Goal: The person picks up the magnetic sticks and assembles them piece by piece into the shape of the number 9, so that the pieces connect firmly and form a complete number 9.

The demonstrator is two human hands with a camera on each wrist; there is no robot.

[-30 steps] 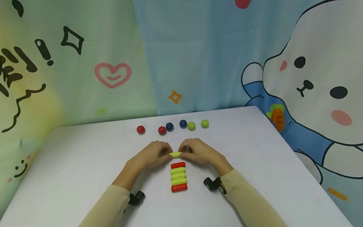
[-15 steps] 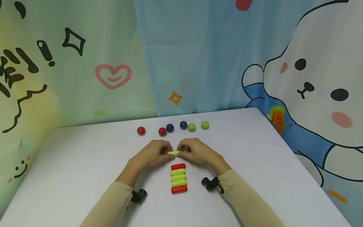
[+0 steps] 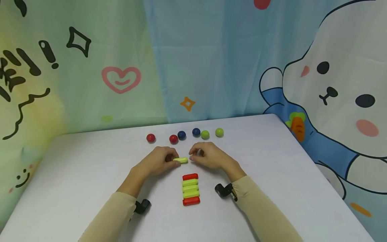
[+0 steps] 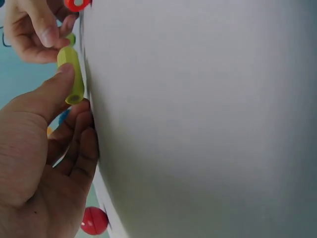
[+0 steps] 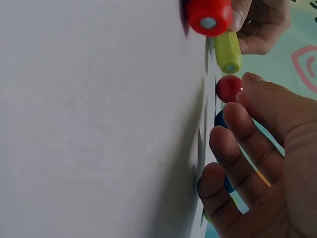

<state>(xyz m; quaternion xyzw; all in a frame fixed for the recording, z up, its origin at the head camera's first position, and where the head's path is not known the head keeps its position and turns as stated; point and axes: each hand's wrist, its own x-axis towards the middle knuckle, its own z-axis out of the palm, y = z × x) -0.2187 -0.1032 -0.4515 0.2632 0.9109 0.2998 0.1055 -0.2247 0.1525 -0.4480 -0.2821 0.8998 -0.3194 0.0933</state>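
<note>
My left hand (image 3: pixel 158 161) pinches a yellow-green magnetic rod (image 3: pixel 182 160) between thumb and fingers, above the white table. The rod's near end, with a recessed round centre, shows in the left wrist view (image 4: pixel 75 98); its other end has a silvery disc in the right wrist view. Just right of the rod, my right hand (image 3: pixel 208 156) has loosely bent fingers and holds nothing. Nearer the person, a row of rods lies side by side: a red rod (image 3: pixel 190 176), three yellow-green rods (image 3: pixel 190 188), then another red rod (image 3: pixel 191 200).
Behind the hands, along the table's (image 3: pixel 257 151) far side, sit two red balls (image 3: pixel 150 137), two dark blue balls (image 3: pixel 196 132) and two green balls (image 3: pixel 219 132). A printed curtain (image 3: pixel 193 67) hangs past the far edge.
Both hands were on the yellow-green rod. My right hand has let go and its fingers stand apart from it. My left hand has carried the rod slightly left and away from the row.
</note>
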